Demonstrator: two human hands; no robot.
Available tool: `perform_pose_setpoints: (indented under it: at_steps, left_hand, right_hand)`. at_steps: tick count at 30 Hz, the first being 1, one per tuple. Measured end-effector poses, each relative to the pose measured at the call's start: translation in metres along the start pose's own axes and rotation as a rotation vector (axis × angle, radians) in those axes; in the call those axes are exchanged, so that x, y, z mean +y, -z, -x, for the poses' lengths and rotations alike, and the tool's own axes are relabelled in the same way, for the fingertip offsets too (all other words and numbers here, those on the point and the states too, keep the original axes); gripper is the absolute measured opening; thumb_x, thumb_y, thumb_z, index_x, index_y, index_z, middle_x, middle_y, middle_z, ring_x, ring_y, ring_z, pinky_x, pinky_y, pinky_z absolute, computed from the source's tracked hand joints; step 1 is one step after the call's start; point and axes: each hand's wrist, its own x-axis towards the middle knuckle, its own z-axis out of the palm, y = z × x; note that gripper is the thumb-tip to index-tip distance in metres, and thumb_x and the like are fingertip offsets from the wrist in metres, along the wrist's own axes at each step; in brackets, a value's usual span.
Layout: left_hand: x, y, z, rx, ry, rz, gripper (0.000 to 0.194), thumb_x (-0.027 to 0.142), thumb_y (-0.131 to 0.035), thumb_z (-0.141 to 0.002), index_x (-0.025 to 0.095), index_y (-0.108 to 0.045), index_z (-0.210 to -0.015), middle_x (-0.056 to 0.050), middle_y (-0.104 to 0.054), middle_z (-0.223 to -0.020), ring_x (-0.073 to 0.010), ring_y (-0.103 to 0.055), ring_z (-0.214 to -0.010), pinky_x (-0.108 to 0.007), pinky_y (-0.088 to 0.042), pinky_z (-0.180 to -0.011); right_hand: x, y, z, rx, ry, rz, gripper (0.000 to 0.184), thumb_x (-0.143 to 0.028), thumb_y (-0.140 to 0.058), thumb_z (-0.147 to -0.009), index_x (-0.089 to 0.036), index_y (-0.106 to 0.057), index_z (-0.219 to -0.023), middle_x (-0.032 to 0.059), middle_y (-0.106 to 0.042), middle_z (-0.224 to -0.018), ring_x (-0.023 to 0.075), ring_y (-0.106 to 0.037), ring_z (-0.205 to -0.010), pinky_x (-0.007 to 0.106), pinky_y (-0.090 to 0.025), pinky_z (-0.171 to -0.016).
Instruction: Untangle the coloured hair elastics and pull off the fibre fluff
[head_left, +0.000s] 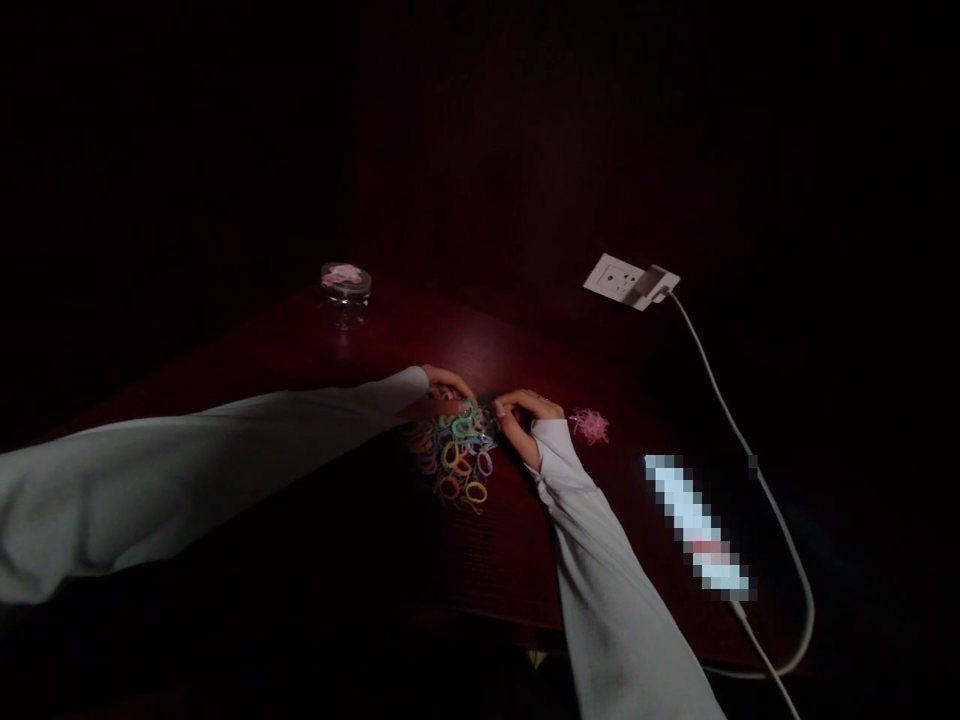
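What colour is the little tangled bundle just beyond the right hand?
The tangled bundle is pink, showing best in the head view.

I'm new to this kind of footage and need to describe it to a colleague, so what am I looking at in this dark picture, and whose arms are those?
There is no machine here, just a person working with bare hands. The single picture comes from a camera worn on their head, looking forward and down, so the pale sleeves are the wearer's own.

The left hand and right hand meet at a pile of colorful small loops on a dark reddish table. Whether either one grips a loop is too dim to tell.

Right of them lies a pink tangle, then a bright pixelated shape with a cable. Farther back are a lidded clear jar and a wall socket with a charger plugged in.
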Motion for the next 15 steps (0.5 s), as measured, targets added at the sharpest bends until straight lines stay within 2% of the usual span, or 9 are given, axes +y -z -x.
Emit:
perform_pose_setpoints:
  at_steps: [5,11,15]
  left_hand:
    - [0.001,0.001,-0.003,-0.001,0.067,0.135,0.039,0.045,-0.067,-0.082,0.019,-0.076,-0.11,-0.006,-0.078,-0.096,-0.0199,-0.072,-0.086,-0.032,-0.057,-0.078]
    - [0.007,0.007,-0.002,0.023,0.054,0.14,0.045,0.038,-0.066,-0.083,0.014,-0.071,-0.121,-0.01,-0.077,-0.11,-0.0191,-0.073,-0.09,-0.033,-0.058,-0.085]
    - [0.011,0.008,0.002,-0.013,0.032,0.194,0.043,0.037,-0.06,-0.086,0.016,-0.069,-0.122,-0.01,-0.078,-0.111,-0.0216,-0.072,-0.093,-0.033,-0.058,-0.081]
  right_hand:
    - [0.001,0.001,0.003,0.002,-0.037,0.014,0.03,-0.045,-0.056,-0.094,-0.024,-0.074,-0.083,0.0008,-0.07,-0.071,0.0162,-0.06,-0.066,0.029,-0.049,-0.07]
    - [-0.002,0.001,0.002,0.006,-0.068,0.043,0.031,-0.038,-0.051,-0.097,-0.023,-0.075,-0.087,0.0024,-0.072,-0.075,0.0173,-0.063,-0.07,0.028,-0.048,-0.072]
    - [-0.002,0.0,0.002,-0.001,-0.062,0.032,0.03,-0.036,-0.05,-0.098,-0.023,-0.076,-0.089,0.0036,-0.074,-0.08,0.0184,-0.066,-0.075,0.029,-0.049,-0.076]
